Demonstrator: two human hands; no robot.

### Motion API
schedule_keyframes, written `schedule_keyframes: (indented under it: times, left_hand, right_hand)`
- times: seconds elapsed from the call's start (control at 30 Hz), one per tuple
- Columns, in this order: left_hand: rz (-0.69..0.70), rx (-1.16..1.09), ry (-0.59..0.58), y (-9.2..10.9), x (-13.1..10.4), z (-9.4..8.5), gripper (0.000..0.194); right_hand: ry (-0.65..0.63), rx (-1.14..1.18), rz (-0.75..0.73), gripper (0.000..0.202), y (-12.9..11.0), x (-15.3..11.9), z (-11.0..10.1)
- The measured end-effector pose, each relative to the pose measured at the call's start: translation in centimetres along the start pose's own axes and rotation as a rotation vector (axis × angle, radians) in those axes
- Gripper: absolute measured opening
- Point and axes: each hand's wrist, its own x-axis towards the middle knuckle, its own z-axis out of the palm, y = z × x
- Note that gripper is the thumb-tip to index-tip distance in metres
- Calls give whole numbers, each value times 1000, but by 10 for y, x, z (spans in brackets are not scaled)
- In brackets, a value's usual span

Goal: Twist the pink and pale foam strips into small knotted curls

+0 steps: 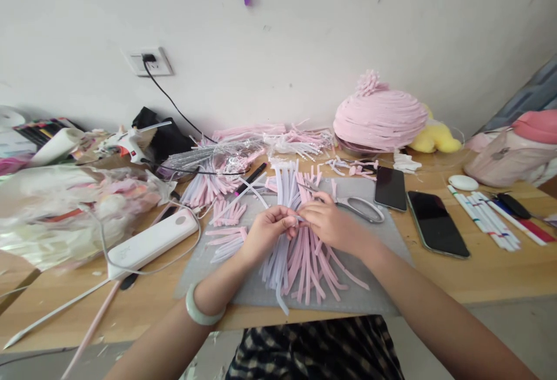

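A sheaf of soft, fuzzy strips, lavender strips (pixel 273 261) on one side and pink strips (pixel 310 259) on the other, lies between and beneath a person's two hands, its ends fanning out toward the person. The left hand (pixel 274 226) is closed, thumb against bent fingers, pinching the lavender strips at their middle, apparently to keep them gathered. The right hand (pixel 329 221) meets it there, fingers bent over the pink strips; its grip is hidden, so I cannot tell how tightly it closes. Under both hands is a grey cutting mat (pixel 375 272), probably there to protect the wooden worktop (pixel 487 278). Scissors (pixel 346 201) lie just beyond the right hand, seemingly kept within reach. Short bundles (pixel 229 213) rest just left of the left hand, sorted roughly by colour; a dark marker pen (pixel 251 179) lies beyond it. Farther left of that hand is a white oblong device (pixel 152 242). Well right of the right hand lie two phones (pixel 437 223), and beyond it sits a pink dome (pixel 379 120) of similar strips.
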Motion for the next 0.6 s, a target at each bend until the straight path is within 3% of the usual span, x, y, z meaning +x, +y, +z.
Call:
schedule_keyframes:
  times: [0.17,0.27,0.37,0.47,0.53,0.6]
  left_hand:
    - [-78,-170,-20,0,1,1,22]
    - [-112,-215,-32,0,0,1,22]
    - [-84,-132,-70,1,1,-2,22]
    - [-60,-40,-117,1,2,-4,21]
    - [-81,-62,-110,1,2,-4,18]
    - [-146,-184,-65,1,2,-2,14]
  right_hand:
    - [31,28,83,19,-5,-1,5]
    - [61,237,232,26,-9,0,3]
    - [-83,686,451,29,-8,0,0]
    - [-268,976,530,28,-2,0,-2]
    - [-271,901,496,28,1,-1,-1]
    - [-153,661,398,29,2,-1,2]
